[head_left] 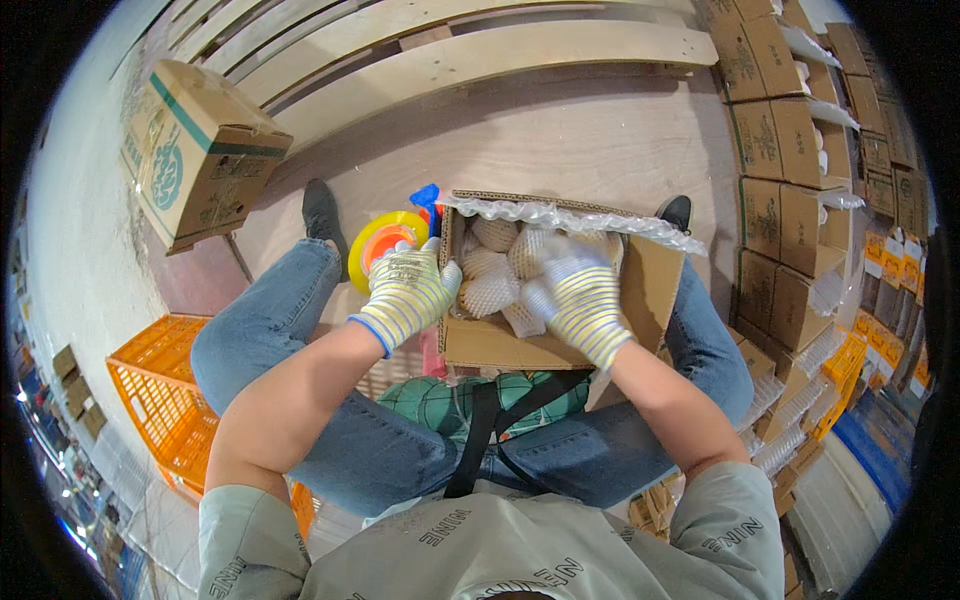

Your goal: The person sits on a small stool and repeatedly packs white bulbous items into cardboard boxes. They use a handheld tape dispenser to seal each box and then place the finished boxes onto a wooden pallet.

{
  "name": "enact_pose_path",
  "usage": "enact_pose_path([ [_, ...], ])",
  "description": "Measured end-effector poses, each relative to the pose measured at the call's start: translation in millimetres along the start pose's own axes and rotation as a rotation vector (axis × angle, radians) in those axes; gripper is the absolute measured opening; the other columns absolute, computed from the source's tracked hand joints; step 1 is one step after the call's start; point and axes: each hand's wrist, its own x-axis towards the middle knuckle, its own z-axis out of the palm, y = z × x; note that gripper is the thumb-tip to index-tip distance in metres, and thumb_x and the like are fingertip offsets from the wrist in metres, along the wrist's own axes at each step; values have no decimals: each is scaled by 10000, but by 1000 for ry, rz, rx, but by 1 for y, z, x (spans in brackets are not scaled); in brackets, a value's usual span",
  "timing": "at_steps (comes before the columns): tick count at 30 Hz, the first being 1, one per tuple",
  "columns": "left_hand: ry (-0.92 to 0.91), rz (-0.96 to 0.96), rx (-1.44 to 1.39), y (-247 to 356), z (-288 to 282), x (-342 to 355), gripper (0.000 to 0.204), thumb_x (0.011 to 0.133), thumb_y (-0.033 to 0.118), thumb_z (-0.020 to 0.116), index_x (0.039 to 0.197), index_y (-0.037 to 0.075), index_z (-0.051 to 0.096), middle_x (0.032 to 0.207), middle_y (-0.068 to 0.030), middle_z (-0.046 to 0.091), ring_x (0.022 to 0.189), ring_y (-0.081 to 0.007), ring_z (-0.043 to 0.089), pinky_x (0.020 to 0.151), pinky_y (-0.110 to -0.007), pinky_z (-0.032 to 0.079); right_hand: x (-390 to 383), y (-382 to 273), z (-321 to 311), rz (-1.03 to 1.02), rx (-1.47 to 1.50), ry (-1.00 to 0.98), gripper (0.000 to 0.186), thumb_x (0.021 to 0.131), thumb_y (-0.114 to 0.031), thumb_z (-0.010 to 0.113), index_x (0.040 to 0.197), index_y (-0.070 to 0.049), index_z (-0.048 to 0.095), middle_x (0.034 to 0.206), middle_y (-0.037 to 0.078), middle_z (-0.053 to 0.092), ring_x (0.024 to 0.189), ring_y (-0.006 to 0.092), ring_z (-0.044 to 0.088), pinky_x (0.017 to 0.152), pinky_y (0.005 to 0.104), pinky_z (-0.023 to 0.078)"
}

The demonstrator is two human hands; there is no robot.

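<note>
1. Plywood floor (600,140) carries everything, with pale wooden pallet slats (480,50) beyond the open carton (500,345), which sits between the seated person's knees.
2. Inside the carton lie round fruits in white foam-net sleeves (490,290), packed touching one another, and a strip of clear air-cushion wrap (570,220) runs along the carton's far rim.
3. The left hand (405,290), in a striped knit glove, rests on the carton's left wall with its fingers curled over the edge. Whether they pinch anything I cannot tell.
4. The right hand (580,295), gloved the same, is inside the carton, half closed over a netted fruit near the middle. It looks like a loose grip, but blur hides the fingertips.
5. Handling, as a judgement: each fruit looks firm and fairly hefty for its size, and liable to bruise. The foam net is soft and springy and may slide on the skin, so cupping the whole fruit from above or beneath seems safer than pulling on the net.
6. The carton is stiff at its corners but its flaps bend, so the side walls low down are the better hold.
7. Left of the carton stands a tape dispenser with a yellow roll (385,240). Further left are a closed cardboard box (200,150) and an orange plastic crate (160,400).
8. Right of the carton rise stacked cartons (780,200).
</note>
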Motion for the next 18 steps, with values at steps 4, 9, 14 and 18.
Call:
enact_pose_path([
  [4,-11,25,11,1,-1,-3,521,867,430,435,1195,49,570,1018,-252,633,958,-411,609,861,-532,455,36,-35,43,-394,-176,-182,672,858,-569,489,1403,-182,415,1495,205,299,1402,368,242,1106,587,165],
  [9,-127,-15,-30,4,-5,-10,595,889,433,445,1267,-22,516,1179,-307,553,1049,-458,555,931,-518,421,37,3,85,-514,-139,-358,604,904,-543,400,1441,-268,375,1542,130,251,1453,286,141,1135,572,72],
  [14,-145,-1,16,21,-11,-1,570,887,414,456,1256,-15,528,1120,-308,575,1035,-447,568,919,-512,429,42,15,84,-567,-87,-254,555,904,-508,411,1385,-235,455,1509,162,304,1441,308,176,1138,562,77],
  [18,-18,123,87,0,18,12,376,866,321,487,1071,32,614,989,-266,625,991,-410,603,815,-531,473,37,3,46,-659,13,-38,482,869,-452,518,1270,-186,534,1415,168,417,1333,345,360,1089,577,216],
])
